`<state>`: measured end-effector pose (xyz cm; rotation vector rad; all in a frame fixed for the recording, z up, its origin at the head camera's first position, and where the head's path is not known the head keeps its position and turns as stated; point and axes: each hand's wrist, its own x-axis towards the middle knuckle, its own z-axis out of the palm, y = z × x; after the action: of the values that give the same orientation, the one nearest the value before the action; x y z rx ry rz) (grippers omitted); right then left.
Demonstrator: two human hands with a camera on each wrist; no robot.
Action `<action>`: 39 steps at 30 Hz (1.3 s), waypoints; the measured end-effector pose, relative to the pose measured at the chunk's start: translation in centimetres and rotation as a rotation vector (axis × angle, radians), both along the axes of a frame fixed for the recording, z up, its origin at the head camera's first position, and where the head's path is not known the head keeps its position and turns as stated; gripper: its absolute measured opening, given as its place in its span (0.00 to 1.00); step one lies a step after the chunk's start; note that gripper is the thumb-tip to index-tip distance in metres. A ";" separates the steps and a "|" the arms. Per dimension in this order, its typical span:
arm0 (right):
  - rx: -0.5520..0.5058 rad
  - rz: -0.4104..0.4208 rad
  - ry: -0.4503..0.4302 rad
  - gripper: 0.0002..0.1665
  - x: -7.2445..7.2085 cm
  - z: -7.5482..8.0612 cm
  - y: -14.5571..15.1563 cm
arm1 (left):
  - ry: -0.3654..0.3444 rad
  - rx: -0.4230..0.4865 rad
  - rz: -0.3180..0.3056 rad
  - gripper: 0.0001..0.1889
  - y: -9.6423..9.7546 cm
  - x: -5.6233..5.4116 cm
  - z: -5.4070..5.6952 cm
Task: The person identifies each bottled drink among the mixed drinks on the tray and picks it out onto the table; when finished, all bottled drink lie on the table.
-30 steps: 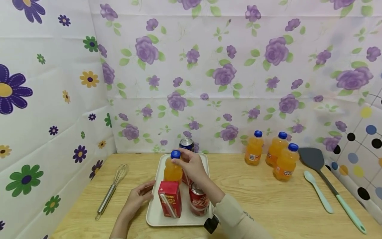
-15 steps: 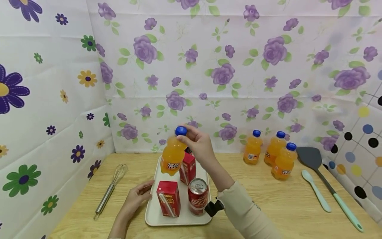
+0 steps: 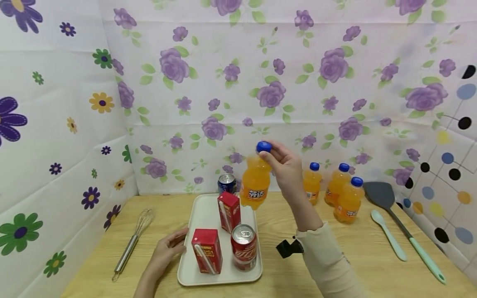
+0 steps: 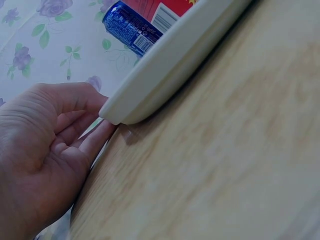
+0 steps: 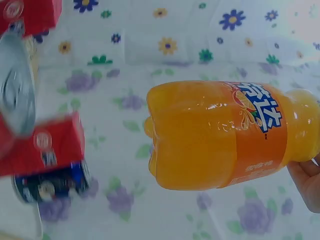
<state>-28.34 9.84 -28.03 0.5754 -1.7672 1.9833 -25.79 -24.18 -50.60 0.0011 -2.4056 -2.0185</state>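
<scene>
My right hand point(image 3: 287, 169) pinches the blue cap of an orange soda bottle point(image 3: 255, 184), holding it in the air over the tray's far right side. In the right wrist view the orange soda bottle point(image 5: 210, 135) shows its label. At the left rim of the cream tray point(image 3: 190, 265), my left hand point(image 3: 165, 250) holds the edge with thumb and fingers; the left wrist view shows the left hand point(image 4: 55, 145) at the tray rim point(image 4: 150, 75). Two red drink cartons, one near point(image 3: 207, 251) and one farther back point(image 3: 229, 212), and a red can point(image 3: 244, 247) stand on the tray.
A blue can point(image 3: 227, 183) stands at the tray's far end, partly hidden by a carton. Several orange bottles point(image 3: 349, 200) stand back right, beside a dark spatula point(image 3: 380, 194) and a mint spoon point(image 3: 389, 236). A whisk point(image 3: 134, 242) lies left. Patterned cloth hangs behind.
My right hand has lifted the orange soda bottle off the tray and carried it up and to the right. My left hand stays at the tray's left rim.
</scene>
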 end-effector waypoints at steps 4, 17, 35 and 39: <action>-0.004 -0.041 -0.042 0.25 -0.5 -0.5 2.8 | 0.002 0.004 0.019 0.29 -0.2 0.4 -0.2; 0.106 -0.358 -0.250 0.34 -1.3 -4.2 11.5 | -0.016 -0.009 0.006 0.30 0.0 0.3 -0.2; 0.281 -0.529 -0.473 0.35 -3.2 -11.1 16.1 | -0.003 0.018 -0.004 0.29 0.2 0.1 -0.2; 0.239 -0.532 -0.463 0.34 -3.8 -11.9 16.2 | 0.010 0.018 0.001 0.29 0.1 0.2 -0.1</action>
<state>-32.12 26.03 -39.92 -0.3036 -2.1558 1.6171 -25.58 -24.09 -50.73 -0.0079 -2.3813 -2.0344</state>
